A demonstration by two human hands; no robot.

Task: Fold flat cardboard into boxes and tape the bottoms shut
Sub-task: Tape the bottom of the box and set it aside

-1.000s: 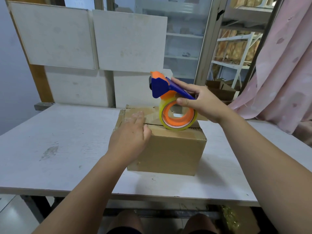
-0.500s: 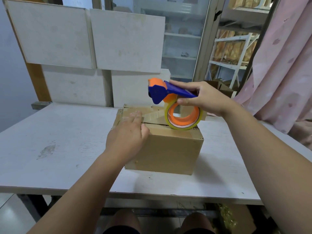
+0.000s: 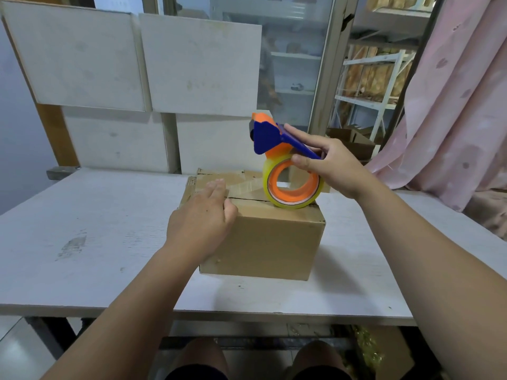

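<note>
Box [image 3: 270, 242] under left hand [image 3: 200, 219] (fingers [image 3: 216, 187] straight, together), right hand [image 3: 336, 167] pinching tape dispenser [image 3: 266, 139]

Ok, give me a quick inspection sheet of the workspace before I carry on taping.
Surface: white table, scuffed, box on it.
Job's things: cardboard box, flaps closed, clear tape running across its top; tape dispenser resting its roll on the box top.
Clutter: nothing seen.
Grippers: left hand pressing flat on the box top; right hand gripping the tape dispenser.
Cables: nothing seen.
Surroundings: white boards behind, shelving and pink curtain to the right.
</note>
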